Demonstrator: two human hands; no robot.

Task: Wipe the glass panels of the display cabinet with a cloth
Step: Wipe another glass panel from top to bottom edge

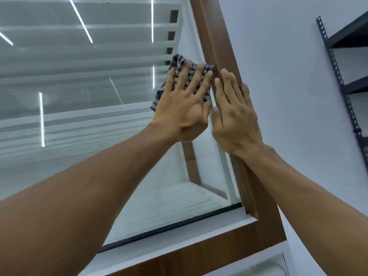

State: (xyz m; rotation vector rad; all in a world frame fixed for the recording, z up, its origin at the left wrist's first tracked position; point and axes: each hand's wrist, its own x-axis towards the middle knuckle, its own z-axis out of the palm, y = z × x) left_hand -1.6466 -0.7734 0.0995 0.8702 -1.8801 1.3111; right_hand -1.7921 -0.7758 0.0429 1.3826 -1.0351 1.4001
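A folded blue-and-beige patterned cloth (180, 62) lies flat against the glass panel (79, 108) of the display cabinet, close to its right edge. My left hand (184, 104) presses it onto the glass with fingers spread, covering most of it. My right hand (234, 114) rests flat and bare on the brown wooden frame (214, 36) just right of the cloth, its thumb on the glass edge. The glass reflects ceiling light strips, and white shelves show behind it.
A white wall (278, 76) runs along the right of the cabinet. A dark metal slotted shelf rack (338, 74) stands at the far right. Below the glass is the cabinet's white sill and brown lower frame (199, 253).
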